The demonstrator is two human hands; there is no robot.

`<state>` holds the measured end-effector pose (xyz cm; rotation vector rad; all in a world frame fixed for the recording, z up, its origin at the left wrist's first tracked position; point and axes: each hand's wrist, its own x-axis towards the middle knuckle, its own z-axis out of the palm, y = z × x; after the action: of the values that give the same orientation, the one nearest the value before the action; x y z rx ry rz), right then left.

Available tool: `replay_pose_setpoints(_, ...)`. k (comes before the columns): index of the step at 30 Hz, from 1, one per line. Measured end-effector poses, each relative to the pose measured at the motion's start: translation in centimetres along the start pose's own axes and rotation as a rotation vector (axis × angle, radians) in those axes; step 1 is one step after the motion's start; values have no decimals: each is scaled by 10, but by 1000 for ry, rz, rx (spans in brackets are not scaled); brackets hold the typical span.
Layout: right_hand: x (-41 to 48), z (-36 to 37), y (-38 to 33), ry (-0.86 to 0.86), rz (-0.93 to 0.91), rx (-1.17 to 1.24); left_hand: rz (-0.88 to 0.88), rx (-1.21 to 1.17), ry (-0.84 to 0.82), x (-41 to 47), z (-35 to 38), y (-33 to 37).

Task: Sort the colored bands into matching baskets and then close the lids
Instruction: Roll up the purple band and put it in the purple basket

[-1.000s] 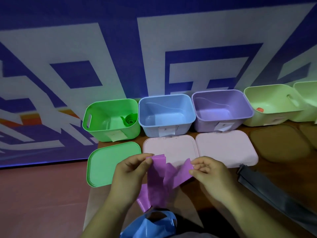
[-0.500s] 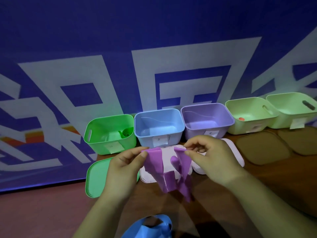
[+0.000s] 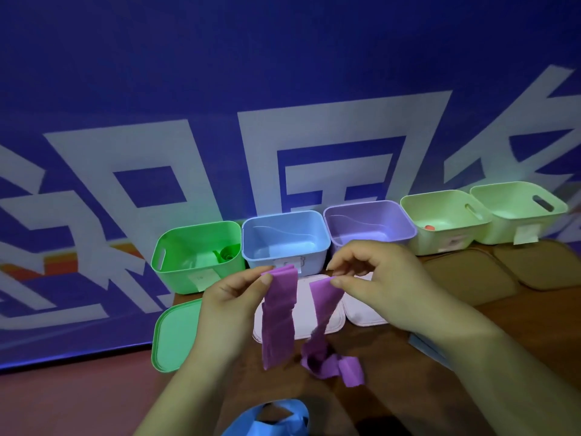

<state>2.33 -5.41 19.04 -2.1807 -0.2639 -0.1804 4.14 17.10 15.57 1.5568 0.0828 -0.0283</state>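
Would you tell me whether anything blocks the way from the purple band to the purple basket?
Nothing visible does. The left hand and right hand pinch the purple band just in front of the purple basket, which stands open. The pale lids lie flat below that path.

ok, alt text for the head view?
The left hand and right hand each pinch a purple band, its slack trailing onto the table. Behind, the purple basket stands open in a row with a green basket, a blue basket and two pale green baskets.
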Motion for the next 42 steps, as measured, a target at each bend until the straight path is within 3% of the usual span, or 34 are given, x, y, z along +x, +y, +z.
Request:
replay_pose_setpoints(13, -6, 0, -37, -70, -72, 114, -60, -208, -128, -9, 16, 18)
replay_pose_setpoints(21, -3, 7, -33, 101, -74, 92, -69, -273, -222, -15, 19, 29)
replay_pose_setpoints(42, -2, 15, -29, 232, -52, 20, -22, -145, -265, -10, 16, 21)
